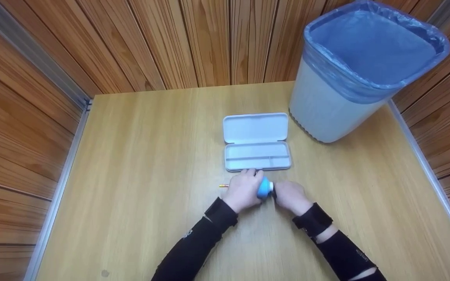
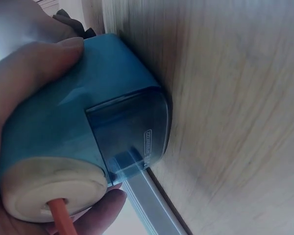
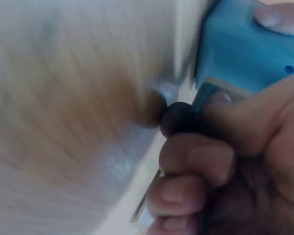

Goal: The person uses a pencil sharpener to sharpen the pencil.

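Observation:
My left hand [image 1: 244,191] grips a blue crank pencil sharpener [image 1: 263,187] on the table, just in front of the open pencil case. An orange pencil [image 2: 62,219] sticks out of the hole in the sharpener's pale round face in the left wrist view. Its other end is hidden inside. Beside the sharpener's opposite end, my right hand [image 1: 292,196] holds the crank handle, with thumb and curled fingers about it. The handle's dark knob [image 3: 176,119] shows past the fingers in the right wrist view. A see-through dark blue shavings drawer [image 2: 130,129] faces the tabletop side.
Behind the hands lies a light grey pencil case [image 1: 255,128], its lid laid back and its tray divided into compartments. A white bin [image 1: 332,105] with a blue liner stands at the back right. Wood-panelled walls [image 1: 209,43] bound the table [image 1: 139,164].

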A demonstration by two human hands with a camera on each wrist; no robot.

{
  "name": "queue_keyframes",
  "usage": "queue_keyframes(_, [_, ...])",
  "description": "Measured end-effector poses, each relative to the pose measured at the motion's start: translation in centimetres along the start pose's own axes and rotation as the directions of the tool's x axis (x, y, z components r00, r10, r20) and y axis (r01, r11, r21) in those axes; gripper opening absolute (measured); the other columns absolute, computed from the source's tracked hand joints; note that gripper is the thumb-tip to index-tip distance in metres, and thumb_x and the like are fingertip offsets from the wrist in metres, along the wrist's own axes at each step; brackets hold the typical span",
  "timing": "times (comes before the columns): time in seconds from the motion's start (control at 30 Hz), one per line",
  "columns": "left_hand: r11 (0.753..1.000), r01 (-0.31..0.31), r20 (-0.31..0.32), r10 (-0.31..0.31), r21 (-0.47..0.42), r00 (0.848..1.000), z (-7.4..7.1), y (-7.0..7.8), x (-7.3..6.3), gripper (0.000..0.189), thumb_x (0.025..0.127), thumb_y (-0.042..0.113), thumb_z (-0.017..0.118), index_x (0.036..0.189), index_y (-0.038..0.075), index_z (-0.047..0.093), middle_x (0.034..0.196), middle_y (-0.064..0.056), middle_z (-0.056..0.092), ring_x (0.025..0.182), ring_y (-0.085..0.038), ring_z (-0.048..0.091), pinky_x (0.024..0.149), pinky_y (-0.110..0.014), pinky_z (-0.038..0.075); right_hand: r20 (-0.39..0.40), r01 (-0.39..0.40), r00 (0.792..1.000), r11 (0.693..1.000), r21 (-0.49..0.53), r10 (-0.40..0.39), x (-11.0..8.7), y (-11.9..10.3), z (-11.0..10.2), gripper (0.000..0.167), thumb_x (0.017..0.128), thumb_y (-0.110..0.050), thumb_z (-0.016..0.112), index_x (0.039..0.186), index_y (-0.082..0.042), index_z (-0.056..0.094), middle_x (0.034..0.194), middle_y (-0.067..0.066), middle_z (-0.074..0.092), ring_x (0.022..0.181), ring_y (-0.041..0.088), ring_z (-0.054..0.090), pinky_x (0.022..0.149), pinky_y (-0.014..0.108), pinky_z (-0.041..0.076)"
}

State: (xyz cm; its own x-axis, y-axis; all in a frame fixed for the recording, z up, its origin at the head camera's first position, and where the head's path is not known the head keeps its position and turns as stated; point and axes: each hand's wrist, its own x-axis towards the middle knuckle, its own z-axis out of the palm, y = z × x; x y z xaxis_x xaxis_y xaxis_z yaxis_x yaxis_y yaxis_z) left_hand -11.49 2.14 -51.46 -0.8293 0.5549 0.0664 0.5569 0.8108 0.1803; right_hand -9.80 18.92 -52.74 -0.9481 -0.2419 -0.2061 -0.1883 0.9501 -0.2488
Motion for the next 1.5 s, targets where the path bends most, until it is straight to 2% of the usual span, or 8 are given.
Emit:
queue_keyframes(0.2, [1.0, -0.001, 0.0, 0.001, 0.006, 1.0, 0.0, 0.1, 0.1, 0.068, 0.063, 0.042, 0.09, 0.118, 0.013, 0.061, 0.108, -0.006, 0.069, 0.093, -0.023, 0.065, 0.07, -0.036, 0.058, 0.029, 0.061, 0.998, 0.997, 0.05, -0.063, -1.1, 0.2, -0.2, 0.024, 0.086, -0.007, 0.064, 0.065, -0.006, 0.053, 0.061, 0.008, 0.054, 0.056, 0.028, 0.053, 0.052, 0.044, 0.046])
queue_keyframes(0.4, [1.0, -0.001, -0.004, 0.001, 0.005, 1.0, 0.0, 0.0, 0.0, 0.066, 0.063, 0.04, 0.09, 0.117, 0.014, 0.061, 0.107, -0.005, 0.069, 0.094, -0.022, 0.066, 0.071, -0.035, 0.058, 0.101, 0.051, 0.993, 0.993, 0.107, -0.061, -2.3, -0.3, -1.0, 0.021, 0.088, -0.007, 0.066, 0.069, -0.008, 0.057, 0.064, 0.001, 0.05, 0.058, 0.019, 0.047, 0.055, 0.037, 0.044])
queue_keyframes(0.77, [0.999, 0.001, 0.025, -0.001, -0.033, 1.0, 0.0, -0.1, -0.1, 0.065, 0.064, 0.037, 0.091, 0.117, 0.014, 0.062, 0.109, -0.006, 0.068, 0.096, -0.023, 0.065, 0.075, -0.036, 0.058, 0.071, 0.044, 0.996, 0.993, 0.109, -0.052, -4.1, -1.0, -2.2, 0.017, 0.089, -0.008, 0.068, 0.073, -0.005, 0.061, 0.062, 0.003, 0.052, 0.057, 0.018, 0.044, 0.053, 0.033, 0.037])
queue_keyframes(1.03, [1.0, 0.015, 0.025, -0.015, -0.025, 1.0, -0.2, -0.1, -0.1, 0.069, 0.064, 0.037, 0.092, 0.122, 0.015, 0.062, 0.113, -0.006, 0.069, 0.099, -0.024, 0.065, 0.076, -0.036, 0.058, -0.044, 0.105, 0.994, 0.984, 0.142, -0.1, -4.6, -1.2, -3.3, 0.021, 0.089, -0.011, 0.069, 0.071, -0.008, 0.059, 0.06, 0.002, 0.052, 0.055, 0.016, 0.044, 0.052, 0.031, 0.036])
queue_keyframes(1.2, [1.0, 0.01, 0.01, -0.01, -0.026, 1.0, -0.3, 0.1, -0.2, 0.066, 0.063, 0.037, 0.092, 0.118, 0.015, 0.062, 0.109, -0.006, 0.069, 0.095, -0.023, 0.065, 0.073, -0.036, 0.058, -0.104, 0.116, 0.99, 0.98, 0.163, -0.1, -4.6, -1.0, -4.0, 0.013, 0.09, -0.009, 0.067, 0.078, -0.007, 0.065, 0.064, 0.005, 0.059, 0.056, 0.015, 0.05, 0.052, 0.031, 0.042])
queue_keyframes(1.37, [1.0, 0.008, 0.008, -0.008, -0.012, 1.0, -0.4, 0.3, -0.1, 0.065, 0.063, 0.037, 0.093, 0.116, 0.015, 0.062, 0.107, -0.005, 0.069, 0.093, -0.023, 0.065, 0.073, -0.035, 0.058, -0.213, 0.143, 0.971, 0.974, 0.177, -0.104, -3.7, -0.6, -4.4, 0.008, 0.089, -0.008, 0.068, 0.081, -0.005, 0.067, 0.07, 0.009, 0.068, 0.057, 0.015, 0.058, 0.053, 0.031, 0.048])
queue_keyframes(1.5, [1.0, 0.005, 0.007, -0.005, -0.012, 1.0, -0.3, 0.2, 0.0, 0.064, 0.062, 0.038, 0.093, 0.114, 0.015, 0.063, 0.106, -0.005, 0.068, 0.093, -0.023, 0.065, 0.073, -0.034, 0.058, -0.212, 0.13, 0.973, 0.973, 0.193, -0.088, -2.5, -0.3, -4.8, 0.006, 0.09, -0.007, 0.067, 0.085, -0.004, 0.069, 0.075, 0.012, 0.071, 0.059, 0.018, 0.061, 0.057, 0.033, 0.052])
